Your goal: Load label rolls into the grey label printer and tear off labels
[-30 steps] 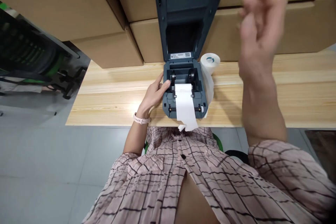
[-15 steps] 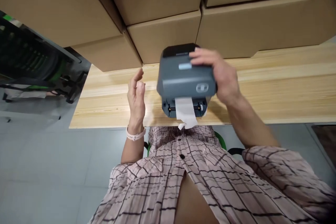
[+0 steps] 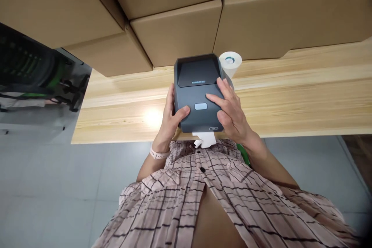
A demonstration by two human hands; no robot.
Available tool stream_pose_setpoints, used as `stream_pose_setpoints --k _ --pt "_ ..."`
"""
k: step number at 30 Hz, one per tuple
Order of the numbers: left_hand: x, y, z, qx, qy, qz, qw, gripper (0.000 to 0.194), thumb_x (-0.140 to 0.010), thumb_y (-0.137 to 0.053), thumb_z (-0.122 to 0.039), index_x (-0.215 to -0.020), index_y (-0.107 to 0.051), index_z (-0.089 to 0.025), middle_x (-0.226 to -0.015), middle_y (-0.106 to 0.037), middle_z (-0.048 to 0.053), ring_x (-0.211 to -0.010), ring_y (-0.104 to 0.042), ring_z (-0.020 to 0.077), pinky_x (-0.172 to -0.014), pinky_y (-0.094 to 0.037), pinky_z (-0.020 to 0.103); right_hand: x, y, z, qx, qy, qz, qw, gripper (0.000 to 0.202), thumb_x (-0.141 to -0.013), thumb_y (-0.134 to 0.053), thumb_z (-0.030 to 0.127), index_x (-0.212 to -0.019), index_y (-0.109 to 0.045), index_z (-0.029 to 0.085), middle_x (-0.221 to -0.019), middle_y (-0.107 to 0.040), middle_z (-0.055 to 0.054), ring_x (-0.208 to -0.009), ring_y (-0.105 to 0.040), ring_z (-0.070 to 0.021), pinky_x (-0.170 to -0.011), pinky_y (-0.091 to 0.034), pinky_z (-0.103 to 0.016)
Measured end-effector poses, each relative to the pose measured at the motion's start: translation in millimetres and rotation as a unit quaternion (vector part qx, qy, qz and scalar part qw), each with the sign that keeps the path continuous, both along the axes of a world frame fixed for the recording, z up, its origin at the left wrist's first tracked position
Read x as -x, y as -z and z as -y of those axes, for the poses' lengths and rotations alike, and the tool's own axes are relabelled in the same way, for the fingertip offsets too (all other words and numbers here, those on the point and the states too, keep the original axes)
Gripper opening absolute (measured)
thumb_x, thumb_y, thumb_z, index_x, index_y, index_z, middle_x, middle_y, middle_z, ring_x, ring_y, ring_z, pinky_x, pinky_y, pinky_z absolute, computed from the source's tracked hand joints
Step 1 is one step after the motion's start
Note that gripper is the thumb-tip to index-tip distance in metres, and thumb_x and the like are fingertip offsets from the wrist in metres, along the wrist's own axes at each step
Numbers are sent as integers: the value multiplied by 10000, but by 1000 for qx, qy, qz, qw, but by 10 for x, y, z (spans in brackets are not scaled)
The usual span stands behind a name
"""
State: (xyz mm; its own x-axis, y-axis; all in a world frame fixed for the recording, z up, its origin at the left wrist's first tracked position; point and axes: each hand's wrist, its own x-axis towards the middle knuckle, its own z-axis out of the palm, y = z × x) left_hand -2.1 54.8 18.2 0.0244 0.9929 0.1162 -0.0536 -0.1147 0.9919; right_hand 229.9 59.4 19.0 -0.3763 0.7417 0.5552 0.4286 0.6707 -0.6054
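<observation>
Lowered since half a second ago, the lid (image 3: 186, 95) of the label printer (image 3: 198, 118) now lies down over the base, covering the roller that showed beneath its front edge. Your left hand (image 3: 171, 118), then clear of the machine, has come against its left side, opened around the edge with the thumb on top. Your right hand (image 3: 232, 114) has slid toward the front and rests with fingers spread wide on the lid's right part, gripping nothing.

So the printer sits between your two hands, near the front edge of the counter (image 3: 290, 97).

Its casing is smooth, blue-grey and round-cornered, with a glossy dark window (image 3: 198, 70) and a pale oblong button (image 3: 200, 106). White paper (image 3: 207, 139) with a ragged, torn end hangs from the front. A white paper roll (image 3: 231, 62) stands by the far right corner; plain brown cardboard boxes (image 3: 177, 35) line the pale, streaky wood grain behind.
</observation>
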Motion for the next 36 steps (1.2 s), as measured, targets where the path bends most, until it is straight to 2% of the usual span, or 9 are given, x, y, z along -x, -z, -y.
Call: stream_pose_setpoints --k 5,7,10,13,15,17,28,32,36 --pt "-57 63 26 -32 -33 -18 999 822 -927 -773 -593 -1639 -441 -351 -1770 -405 60 -1655 -349 344 -1352 -337 487 -9 30 -5 -2 14 23 1000 508 -1153 -258 443 -1627 -439 428 -1850 -196 67 -1707 -226 -344 -1360 -196 -714" --pt "-84 127 179 -69 -119 -43 990 690 -957 -752 -564 -1571 -525 -347 -1682 -515 73 -1546 -504 295 -1258 -457 449 -9 39 -16 -3 17 32 999 507 -1152 -251 439 -1610 -465 406 -1847 -219 46 -1706 -233 -340 -1361 -184 -713" --pt "-104 229 551 -171 -299 -50 937 287 -976 -738 -523 -1100 -765 -266 -1064 -770 36 -921 -720 158 -828 -608 299 1 51 -29 -13 21 27 999 497 -1152 -245 430 -1578 -496 373 -1838 -258 18 -1705 -241 -325 -1359 -184 -709" --pt "-116 209 859 6 -164 -17 986 509 -968 -700 -599 -663 -691 -193 -592 -660 6 -496 -557 110 -498 -469 250 13 57 -40 -19 22 13 999 482 -1146 -263 457 -1541 -525 366 -1828 -289 7 -1699 -260 -331 -1345 -206 -723" --pt "-155 112 914 202 25 47 978 555 -899 -721 -701 -747 -759 -168 -684 -766 79 -496 -640 151 -453 -476 271 16 56 -46 -12 21 5 1000 478 -1141 -277 485 -1523 -542 375 -1819 -312 8 -1694 -275 -339 -1341 -205 -732" --pt "-233 7 863 304 122 106 939 623 -811 -778 -757 -884 -811 -139 -865 -833 165 -618 -756 216 -495 -549 294 15 53 -50 -1 21 1 1000 478 -1136 -282 502 -1510 -556 386 -1810 -334 12 -1692 -281 -342 -1339 -196 -737" --pt "-452 270 816 172 -7 -19 985 553 -797 -841 -697 -549 -694 -225 -553 -637 -4 -581 -592 163 -558 -485 307 -35 -78 -59 -32 25 54 998 449 -1134 -342 516 -1447 -636 386 -1768 -423 11 -1649 -370 -340 -1348 -155 -715" --pt "-307 214 844 166 16 -38 985 649 -859 -747 -756 -547 -670 -193 -542 -616 8 -537 -527 138 -565 -443 305 -67 -233 -103 -78 11 105 991 487 -1082 -420 687 -1382 -686 410 -1738 -467 43 -1655 -338 -403 -1348 -64 -763" --pt "-108 116 818 107 -92 -40 989 700 -929 -653 -755 -500 -636 -202 -506 -587 20 -505 -529 139 -555 -434 306 -61 -445 -97 -44 -19 162 986 470 -992 -573 747 -1326 -709 445 -1669 -555 69 -1664 -312 -432 -1380 1 -744"
